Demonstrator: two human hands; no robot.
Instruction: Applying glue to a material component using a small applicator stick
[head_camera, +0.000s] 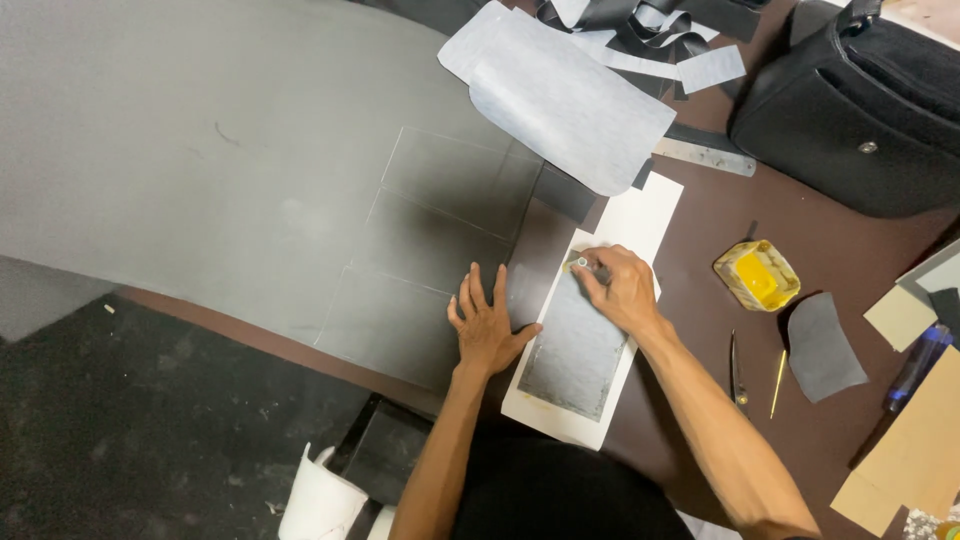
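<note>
Flat on a white paper sheet (640, 215) at the brown table's (700, 240) near edge lies a thin grey rectangular leather panel (575, 350), likely light, limp and best lifted by its edges. Right hand (622, 290) pinches a small applicator (580, 264) at its top; left hand (487, 325) rests open, fingers spread, beside it. Yellow glue tin (757, 275) sits near.

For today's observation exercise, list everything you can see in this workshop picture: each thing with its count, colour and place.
Large sheet: one, grey, left of table.
Grey panel: one, on white paper, centre.
Curved lining piece: one, pale grey, top centre.
Strips: several, black and grey, top.
Metal ruler: one, silver, beside the bag.
Bag: one, black, top right.
Glue tub: one, yellow, right.
Small patch: one, grey, right.
Left hand: flat beside the panel.
Right hand: pinching a small tool at the panel's top.
</note>
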